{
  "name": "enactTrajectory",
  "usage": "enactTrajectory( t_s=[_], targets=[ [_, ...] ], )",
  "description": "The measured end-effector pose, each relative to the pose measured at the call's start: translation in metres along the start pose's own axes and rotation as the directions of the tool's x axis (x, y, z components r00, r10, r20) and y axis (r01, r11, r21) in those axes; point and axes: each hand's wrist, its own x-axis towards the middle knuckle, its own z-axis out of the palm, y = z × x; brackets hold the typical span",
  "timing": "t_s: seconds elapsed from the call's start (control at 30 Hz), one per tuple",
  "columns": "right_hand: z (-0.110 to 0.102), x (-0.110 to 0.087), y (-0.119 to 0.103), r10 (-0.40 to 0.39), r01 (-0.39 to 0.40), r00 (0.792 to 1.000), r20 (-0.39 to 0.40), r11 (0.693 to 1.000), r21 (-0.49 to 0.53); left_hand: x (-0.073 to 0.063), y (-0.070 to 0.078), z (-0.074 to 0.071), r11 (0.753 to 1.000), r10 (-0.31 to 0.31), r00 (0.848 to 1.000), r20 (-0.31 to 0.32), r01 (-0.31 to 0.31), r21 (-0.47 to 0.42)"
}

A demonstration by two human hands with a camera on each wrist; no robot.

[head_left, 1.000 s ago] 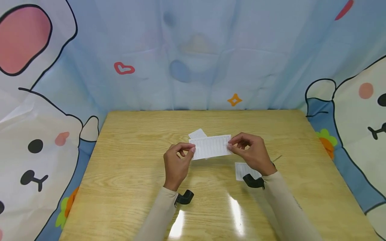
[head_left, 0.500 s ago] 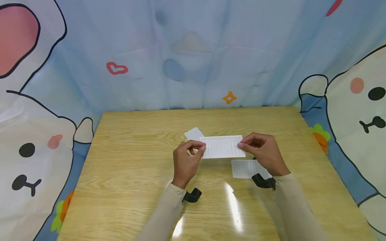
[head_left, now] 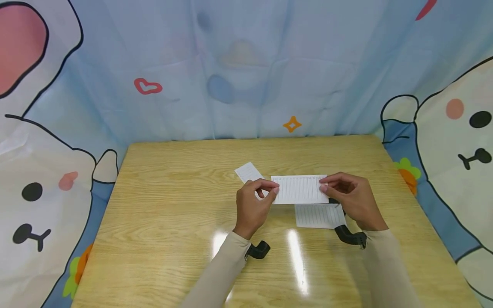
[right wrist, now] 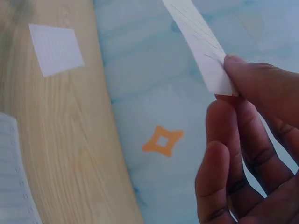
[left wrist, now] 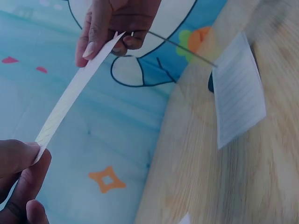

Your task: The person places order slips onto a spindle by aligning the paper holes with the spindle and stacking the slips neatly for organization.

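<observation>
A white lined paper strip [head_left: 300, 190] is stretched level above the table between my two hands. My left hand [head_left: 253, 207] pinches its left end between thumb and fingertips. At the other end, the thumb and fingers of my right hand [head_left: 356, 199] pinch the paper. A second lined sheet [head_left: 320, 217] lies on the table below the strip, near my right wrist. A small white sheet [head_left: 247, 171] lies behind my left hand, partly hidden. In the left wrist view, a thin grey rod [left wrist: 182, 49] slants from beside the right hand; what it belongs to cannot be told.
The wooden table [head_left: 173, 192] reaches back to a light blue cartoon-printed curtain [head_left: 246, 77]. A dark object [left wrist: 210, 82], mostly hidden, is by the lower sheet in the left wrist view. Black camera mounts [head_left: 259, 250] sit on both wrists.
Both hands have moved to the right, carrying the paper strip, which has gone from slightly tilted to level. More of the small sheet behind shows. The head view has shifted slightly.
</observation>
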Motion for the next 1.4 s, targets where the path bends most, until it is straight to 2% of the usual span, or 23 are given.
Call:
enactTrajectory(
  t_s=[0.37,0.93,1.23,1.4],
  targets=[
    [-0.028,-0.018,0.003,0.032,-0.039,0.996,-0.083,0.995,-0.088,-0.001,0.010,0.030,1.000,-0.010,0.999,0.035,0.010,0.002],
    [-0.057,-0.035,0.021,0.142,-0.162,0.966,-0.214,0.983,-0.081,-0.001,0.021,0.067,0.998,-0.061,0.988,0.145,0.065,-0.022],
    [-0.058,-0.042,0.028,0.215,-0.226,0.945,-0.245,0.974,-0.014,-0.003,0.018,0.076,0.997,-0.074,0.984,0.159,0.072,0.017],
    [-0.056,-0.043,0.033,0.255,-0.269,0.936,-0.245,0.963,-0.027,-0.004,0.015,0.077,0.996,-0.082,0.984,0.159,0.077,0.038]
  ],
)
